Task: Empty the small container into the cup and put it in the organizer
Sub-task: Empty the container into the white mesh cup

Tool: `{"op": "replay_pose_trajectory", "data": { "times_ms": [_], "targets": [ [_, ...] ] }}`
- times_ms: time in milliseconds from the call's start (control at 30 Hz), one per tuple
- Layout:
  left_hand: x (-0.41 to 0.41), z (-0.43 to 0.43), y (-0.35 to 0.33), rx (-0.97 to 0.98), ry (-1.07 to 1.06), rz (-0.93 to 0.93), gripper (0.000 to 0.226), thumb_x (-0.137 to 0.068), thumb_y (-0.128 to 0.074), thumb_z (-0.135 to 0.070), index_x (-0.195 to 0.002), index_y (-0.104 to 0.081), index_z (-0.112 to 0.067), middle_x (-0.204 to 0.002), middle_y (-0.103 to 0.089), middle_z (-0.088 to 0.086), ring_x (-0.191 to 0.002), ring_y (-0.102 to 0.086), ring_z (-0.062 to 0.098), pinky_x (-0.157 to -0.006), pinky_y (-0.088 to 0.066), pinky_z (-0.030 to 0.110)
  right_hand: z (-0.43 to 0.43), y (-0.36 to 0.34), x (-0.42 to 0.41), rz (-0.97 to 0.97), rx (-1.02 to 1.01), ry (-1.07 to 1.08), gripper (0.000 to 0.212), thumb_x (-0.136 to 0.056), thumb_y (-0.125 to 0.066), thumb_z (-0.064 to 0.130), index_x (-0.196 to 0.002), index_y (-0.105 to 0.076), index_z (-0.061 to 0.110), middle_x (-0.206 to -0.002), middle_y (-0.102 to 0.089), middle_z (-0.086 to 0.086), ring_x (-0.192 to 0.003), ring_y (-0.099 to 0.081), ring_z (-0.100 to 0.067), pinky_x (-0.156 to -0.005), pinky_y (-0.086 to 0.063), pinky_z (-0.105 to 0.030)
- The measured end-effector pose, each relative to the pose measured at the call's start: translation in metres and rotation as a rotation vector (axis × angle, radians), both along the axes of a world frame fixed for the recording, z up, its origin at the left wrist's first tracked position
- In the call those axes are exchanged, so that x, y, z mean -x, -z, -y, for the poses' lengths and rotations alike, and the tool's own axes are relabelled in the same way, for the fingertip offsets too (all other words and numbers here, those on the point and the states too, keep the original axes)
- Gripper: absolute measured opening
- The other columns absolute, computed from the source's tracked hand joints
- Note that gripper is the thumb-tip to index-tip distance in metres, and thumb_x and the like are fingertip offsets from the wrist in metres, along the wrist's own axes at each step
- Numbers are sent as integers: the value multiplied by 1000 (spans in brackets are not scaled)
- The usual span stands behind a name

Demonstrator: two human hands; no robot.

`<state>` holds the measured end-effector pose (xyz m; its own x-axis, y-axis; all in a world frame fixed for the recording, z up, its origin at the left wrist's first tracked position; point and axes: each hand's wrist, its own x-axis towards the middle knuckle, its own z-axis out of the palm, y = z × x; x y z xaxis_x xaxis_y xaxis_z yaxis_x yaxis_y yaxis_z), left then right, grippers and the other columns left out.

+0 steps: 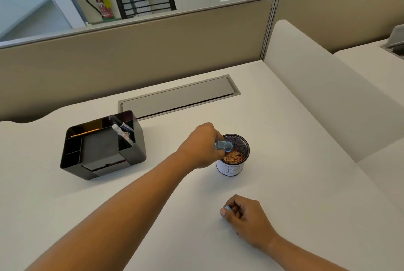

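Observation:
A black mesh cup (pixel 241 146) with a white paper label stands on the white desk (pixel 284 194), holding several small orange-brown pieces. My left hand (pixel 202 146) grips a small clear blue container (pixel 224 145), tipped sideways over the cup's rim with its mouth toward the inside. My right hand (pixel 244 214) rests on the desk nearer to me, closed on a small light blue piece (pixel 228 209), which looks like a lid. The black desk organizer (pixel 100 146) sits to the left, with markers and a pencil in its compartments.
A grey cable flap (pixel 179 96) is set into the desk behind the cup. Beige partition panels (pixel 131 52) close off the back, and a white divider (pixel 317 87) rises on the right. A chair and a fire extinguisher stand beyond the partition.

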<state>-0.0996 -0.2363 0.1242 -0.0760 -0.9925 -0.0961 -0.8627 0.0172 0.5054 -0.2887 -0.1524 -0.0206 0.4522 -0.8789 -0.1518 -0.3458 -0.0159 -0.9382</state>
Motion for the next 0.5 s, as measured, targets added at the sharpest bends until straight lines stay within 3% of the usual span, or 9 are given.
{"op": "replay_pose_trajectory", "data": {
  "times_ms": [333,433,500],
  "targets": [
    [-4,-8,4,32,-104,45,34,-78,-76,-37,-111,-70,-32,-91,-51,-9,-84,-50,14,-64,-40,29,1,-9,-2,35,-146,17,21,-82,-72,44,-78,-69,23,-56,-62,7,-45,-56,-12,-43,-51,-23],
    [-9,-18,5,35,-132,4,35,-76,-77,-39,-111,-70,-34,-89,-53,-11,-83,-52,13,-65,-43,29,8,-19,-4,106,-268,67,10,-86,-75,30,-89,-74,20,-76,-72,-11,-55,-64,-13,-49,-58,-30],
    [-11,-30,3,39,-155,-24,37,-76,-77,-39,-112,-69,-34,-89,-54,-11,-83,-54,14,-67,-47,31,13,-31,-5,158,-315,123,11,-86,-77,21,-96,-74,23,-86,-75,-12,-60,-68,-13,-54,-61,-29]
  ]
}}
